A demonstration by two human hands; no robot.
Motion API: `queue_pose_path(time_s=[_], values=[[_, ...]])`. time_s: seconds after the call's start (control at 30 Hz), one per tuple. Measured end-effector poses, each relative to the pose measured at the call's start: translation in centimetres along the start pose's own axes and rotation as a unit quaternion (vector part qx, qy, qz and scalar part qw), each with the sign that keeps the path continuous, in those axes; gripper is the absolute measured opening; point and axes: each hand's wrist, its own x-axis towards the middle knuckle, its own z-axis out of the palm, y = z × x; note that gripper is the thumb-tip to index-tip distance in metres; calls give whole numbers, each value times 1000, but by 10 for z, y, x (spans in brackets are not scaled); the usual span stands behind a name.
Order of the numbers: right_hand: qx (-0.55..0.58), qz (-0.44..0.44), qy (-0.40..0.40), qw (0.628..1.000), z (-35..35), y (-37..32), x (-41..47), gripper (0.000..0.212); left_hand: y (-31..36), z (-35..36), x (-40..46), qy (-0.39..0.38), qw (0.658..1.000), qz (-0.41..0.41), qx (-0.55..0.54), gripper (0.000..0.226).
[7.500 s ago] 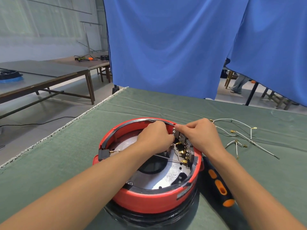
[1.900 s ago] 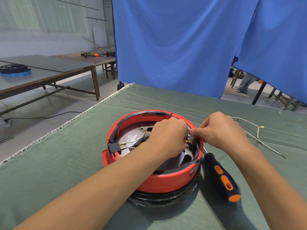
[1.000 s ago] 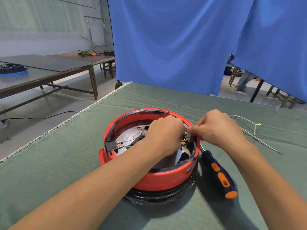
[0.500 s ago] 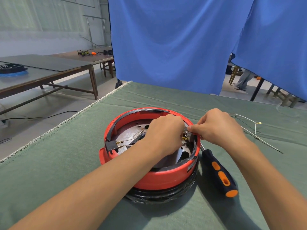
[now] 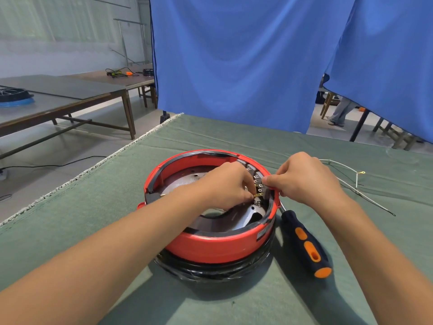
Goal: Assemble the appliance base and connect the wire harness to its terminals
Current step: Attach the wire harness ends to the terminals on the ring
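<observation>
One head view covers it all. Both hands work inside the red appliance base point(image 5: 210, 245), which sits on the green cloth point(image 5: 82, 231). The left hand point(image 5: 225, 184), over the base's middle, pinches a small brass connector point(image 5: 257, 195) toward the terminal block point(image 5: 259, 184) at the base's right inner wall. The right hand point(image 5: 302, 179) curls over that wall at the rim, apparently pinching the block to steady it. Likely trouble: the connector going on crooked and bending its tab, or landing on the wrong tab, since the fingers hide much of the row. Spare wires point(image 5: 351, 181) lie right of the base; a screwdriver point(image 5: 304, 242) lies just beside it.
</observation>
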Motion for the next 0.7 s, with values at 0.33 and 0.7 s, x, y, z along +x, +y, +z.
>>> queue_pose_path(time_s=[0.33, 0.7], values=[[-13, 2, -11, 1000, -1, -1, 3, 35, -10, -13, 19, -128, 985, -4, -115, 8], [-10, 2, -18, 1000, -2, -3, 2, 36, -10, -14, 22, -127, 987, -18, -98, 8]])
